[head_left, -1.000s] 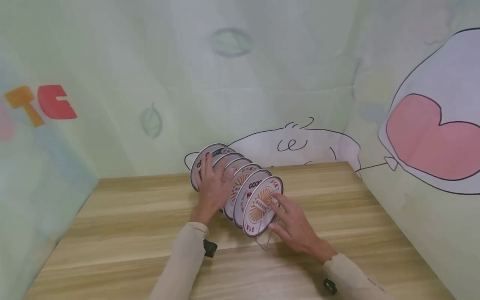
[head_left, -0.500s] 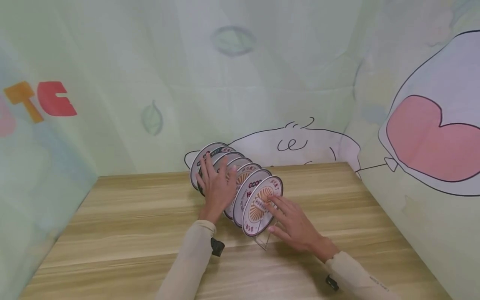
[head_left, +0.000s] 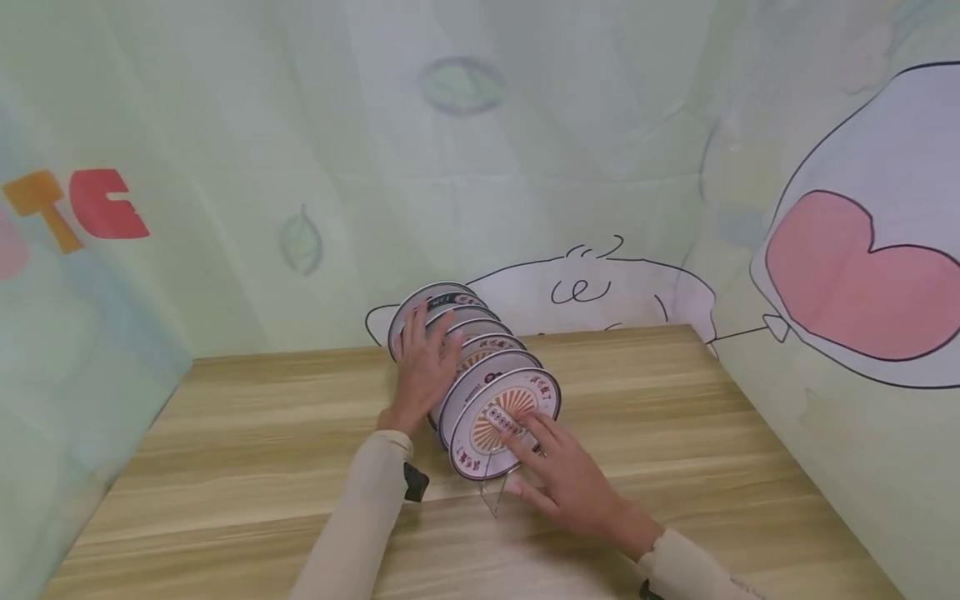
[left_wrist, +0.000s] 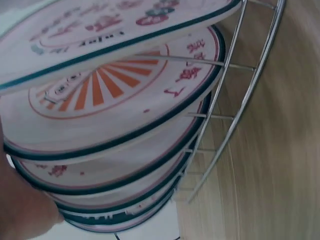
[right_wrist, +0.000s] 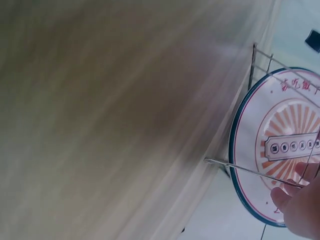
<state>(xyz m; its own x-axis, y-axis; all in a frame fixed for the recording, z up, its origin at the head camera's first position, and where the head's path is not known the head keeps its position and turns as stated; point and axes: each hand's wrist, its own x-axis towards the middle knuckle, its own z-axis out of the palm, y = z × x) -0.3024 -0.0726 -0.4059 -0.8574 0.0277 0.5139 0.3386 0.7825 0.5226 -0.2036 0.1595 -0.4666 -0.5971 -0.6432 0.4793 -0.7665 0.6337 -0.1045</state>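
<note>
Several round white plates (head_left: pixel 540 393) with dark green rims and red print stand on edge in a row in a silver wire dish rack (left_wrist: pixel 255 90). Across the upper left rims of the plates lies my left hand (head_left: pixel 426 367), its fingers spread. In the left wrist view part of that hand (left_wrist: pixel 22 207) touches the rims. At the near end, my right hand (head_left: pixel 562 475) has its fingertips over the front plate's sunburst print, thumb lower down. The right wrist view shows its thumb and fingers (right_wrist: pixel 281 197) around the rack's end wire, in front of the front plate (right_wrist: pixel 250 145).
The rack stands on a wood-grain table (head_left: pixel 262 467), close to its back edge. A printed cloth backdrop (head_left: pixel 360 150) with leaves, letters and a balloon hangs behind the table and along both sides.
The rack's near end has swung left with the plates, and the front plate now faces more toward the camera. My right hand has moved left with it; my left hand stays on the rims.
</note>
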